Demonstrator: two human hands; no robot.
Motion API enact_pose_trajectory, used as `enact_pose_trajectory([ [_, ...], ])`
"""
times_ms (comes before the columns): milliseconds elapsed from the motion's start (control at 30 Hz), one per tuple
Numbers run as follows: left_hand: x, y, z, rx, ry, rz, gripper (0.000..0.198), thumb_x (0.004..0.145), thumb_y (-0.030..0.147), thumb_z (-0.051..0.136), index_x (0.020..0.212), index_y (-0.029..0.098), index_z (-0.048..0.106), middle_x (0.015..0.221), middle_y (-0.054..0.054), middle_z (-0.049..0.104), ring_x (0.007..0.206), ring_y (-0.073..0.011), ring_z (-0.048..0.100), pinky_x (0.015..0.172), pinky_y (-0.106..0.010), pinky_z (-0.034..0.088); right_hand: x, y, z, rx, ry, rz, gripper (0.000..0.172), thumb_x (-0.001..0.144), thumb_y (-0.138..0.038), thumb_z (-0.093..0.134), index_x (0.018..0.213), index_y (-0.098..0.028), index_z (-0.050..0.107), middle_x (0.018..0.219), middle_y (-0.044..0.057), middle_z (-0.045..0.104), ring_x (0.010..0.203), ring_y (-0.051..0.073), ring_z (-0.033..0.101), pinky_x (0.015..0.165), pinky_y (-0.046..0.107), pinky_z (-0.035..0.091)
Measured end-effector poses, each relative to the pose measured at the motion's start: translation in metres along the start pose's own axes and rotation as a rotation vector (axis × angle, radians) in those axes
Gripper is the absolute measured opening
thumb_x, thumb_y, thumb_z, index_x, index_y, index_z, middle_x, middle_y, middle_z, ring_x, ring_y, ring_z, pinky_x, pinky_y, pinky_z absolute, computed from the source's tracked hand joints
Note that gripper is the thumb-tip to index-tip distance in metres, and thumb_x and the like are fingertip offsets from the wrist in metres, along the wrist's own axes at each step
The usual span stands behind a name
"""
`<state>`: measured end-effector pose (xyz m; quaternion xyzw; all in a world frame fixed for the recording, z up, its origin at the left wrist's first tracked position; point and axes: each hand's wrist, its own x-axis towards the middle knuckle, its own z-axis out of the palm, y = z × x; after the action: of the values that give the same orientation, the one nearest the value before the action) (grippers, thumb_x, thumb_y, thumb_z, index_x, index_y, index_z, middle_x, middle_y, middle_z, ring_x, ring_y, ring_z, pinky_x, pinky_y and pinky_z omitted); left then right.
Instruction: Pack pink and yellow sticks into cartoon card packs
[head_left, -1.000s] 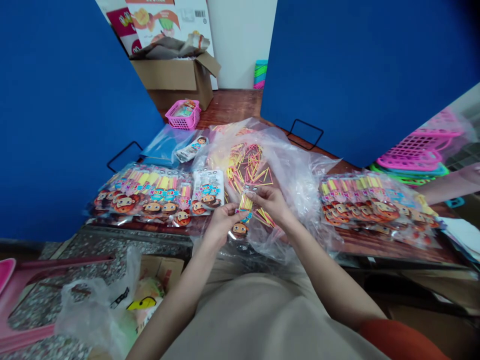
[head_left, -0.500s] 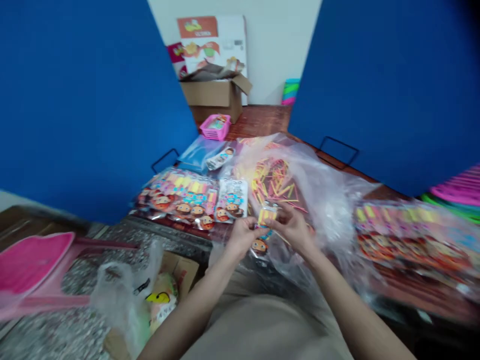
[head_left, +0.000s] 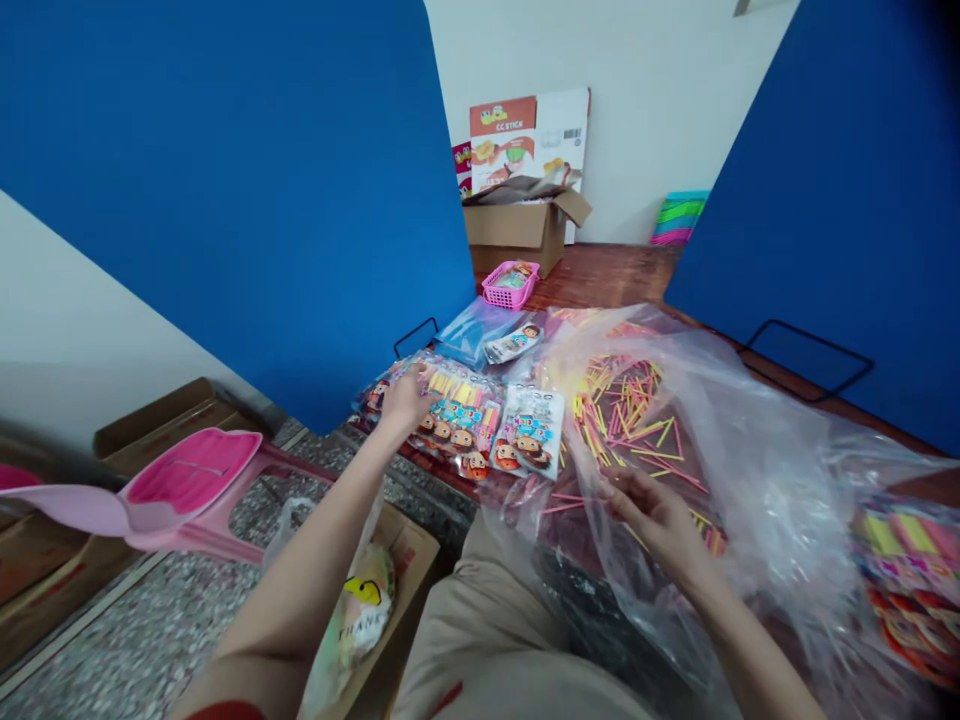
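My left hand [head_left: 405, 398] reaches down onto the overlapping rows of printed packets [head_left: 457, 412], its fingers bent and closed on a packet there; the fingertips are partly hidden. These clear packets show pink and yellow sticks above cartoon faces. Just right of them lies a stack of flat white printed packets [head_left: 531, 425]. My right hand [head_left: 656, 520] is held over the front of a large clear plastic bag [head_left: 795, 520], thumb and fingers loosely apart with nothing visible between them. Loose pink and yellow sticks [head_left: 626, 405] lie spread beyond it, on the opened bag.
At the back stand a pink basket [head_left: 511, 287] and an open cardboard box [head_left: 510, 228]. Blue panels [head_left: 300, 200] rise on both sides. More filled packets [head_left: 911, 580] lie at right. A pink chair [head_left: 199, 480] and a bagged item [head_left: 367, 600] are at lower left.
Both hands held one filled packet together in front of me; now they are apart. My left hand has moved left to the packet rows, my right stays over the bag. The view has turned left.
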<state>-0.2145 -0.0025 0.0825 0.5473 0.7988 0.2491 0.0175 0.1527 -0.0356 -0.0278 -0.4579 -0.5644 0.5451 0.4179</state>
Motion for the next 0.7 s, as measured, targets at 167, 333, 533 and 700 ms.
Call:
enact_pose_trajectory([
  [167,-0.005,-0.003,0.006,0.4,0.019,0.137,0.052,0.082,0.031,0.064,0.13,0.013,0.055,0.123,-0.02,0.057,0.112,-0.034,0.056,0.092,-0.041,0.044,-0.001,0.006,-0.001,-0.224,0.007,-0.099,0.043,0.081,-0.054,0.062,0.101,-0.017,0.066,0.086,0.009,0.072,0.074,0.022,0.067,0.069,0.034,0.054],
  [333,-0.02,0.004,0.014,0.405,0.148,0.312,0.033,0.087,0.032,0.053,0.107,0.012,0.069,0.104,-0.019,0.058,0.105,-0.0352,0.052,0.092,-0.047,0.041,0.006,0.003,-0.019,-0.408,0.105,-0.174,0.033,0.087,-0.046,0.057,0.099,-0.018,0.068,0.093,0.01,0.074,0.081,0.023,0.069,0.074,0.033,0.052],
  [533,-0.051,0.051,0.043,0.36,0.06,0.422,0.039,0.093,0.033,0.042,0.09,0.013,0.075,0.092,-0.017,0.059,0.096,-0.033,0.051,0.085,-0.045,0.043,0.025,-0.014,-0.031,-0.513,0.138,-0.143,0.035,0.088,-0.045,0.054,0.104,-0.017,0.068,0.082,0.007,0.073,0.069,0.019,0.065,0.063,0.029,0.047],
  [700,-0.055,0.093,0.087,0.398,-0.095,0.354,0.04,0.092,0.037,0.046,0.095,0.009,0.075,0.113,-0.022,0.058,0.113,-0.0359,0.048,0.091,-0.045,0.042,0.036,-0.025,-0.023,-0.602,0.148,-0.159,0.031,0.086,-0.04,0.054,0.101,-0.017,0.07,0.073,0.005,0.07,0.061,0.017,0.061,0.058,0.027,0.044],
])
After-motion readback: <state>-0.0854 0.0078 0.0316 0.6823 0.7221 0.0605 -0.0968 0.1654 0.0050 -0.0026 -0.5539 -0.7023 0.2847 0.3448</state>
